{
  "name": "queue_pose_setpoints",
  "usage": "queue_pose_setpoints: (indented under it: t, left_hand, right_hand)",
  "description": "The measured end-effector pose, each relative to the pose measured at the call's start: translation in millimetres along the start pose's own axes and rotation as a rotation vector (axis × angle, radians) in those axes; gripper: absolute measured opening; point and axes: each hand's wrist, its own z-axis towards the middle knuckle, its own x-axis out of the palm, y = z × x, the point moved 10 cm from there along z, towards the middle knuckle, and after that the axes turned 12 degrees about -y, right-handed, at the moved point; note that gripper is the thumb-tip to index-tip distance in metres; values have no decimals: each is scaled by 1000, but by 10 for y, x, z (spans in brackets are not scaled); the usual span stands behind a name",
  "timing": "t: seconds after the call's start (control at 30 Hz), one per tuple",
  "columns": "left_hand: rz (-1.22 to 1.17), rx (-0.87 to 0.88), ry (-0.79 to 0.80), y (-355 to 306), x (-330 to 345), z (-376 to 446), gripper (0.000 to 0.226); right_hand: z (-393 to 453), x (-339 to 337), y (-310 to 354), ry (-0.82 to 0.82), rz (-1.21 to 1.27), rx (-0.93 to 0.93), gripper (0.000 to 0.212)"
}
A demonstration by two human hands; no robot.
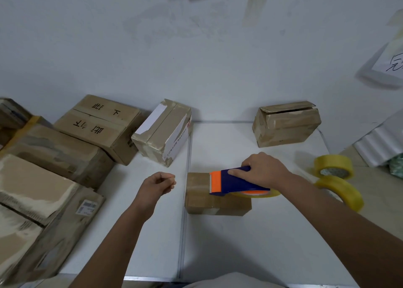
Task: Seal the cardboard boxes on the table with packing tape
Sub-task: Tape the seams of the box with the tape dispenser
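My left hand [160, 184] hung loosely curled, holding nothing, just left of the small box [214, 195] in the middle of the table [239, 244]. My right hand [262, 170] gripped the tape dispenser [234, 183] lying across the box top. With nothing steadying the light box, I judged it could slide and skew the tape.

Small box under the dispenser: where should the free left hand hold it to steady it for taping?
Probably the bare left end of the small box, approached from the left. The tape dispenser, held by the right hand, covers the top's right part, while the left hand hangs loosely curled just beside that end. Press the top edge there, clear of the tape line.
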Motion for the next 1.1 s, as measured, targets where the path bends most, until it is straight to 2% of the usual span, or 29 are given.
queue_pose_setpoints:
  t: [0.3,0.53,0.93,1.1]
  left_hand:
    - [52,18,-136,187,-75,16,9]
    - [55,3,-190,390,-19,80,8]
    - [41,-29,-142,654,211,142,12]
    - [165,35,-109,656,427,113,14]
  right_hand:
    - [-26,47,215,-136,-133,23,52]
    - [-50,32,197,-158,-109,103,41]
    - [-24,34,245,-128,-125,149,39]
    - [-28,49,245,-127,-151,152,40]
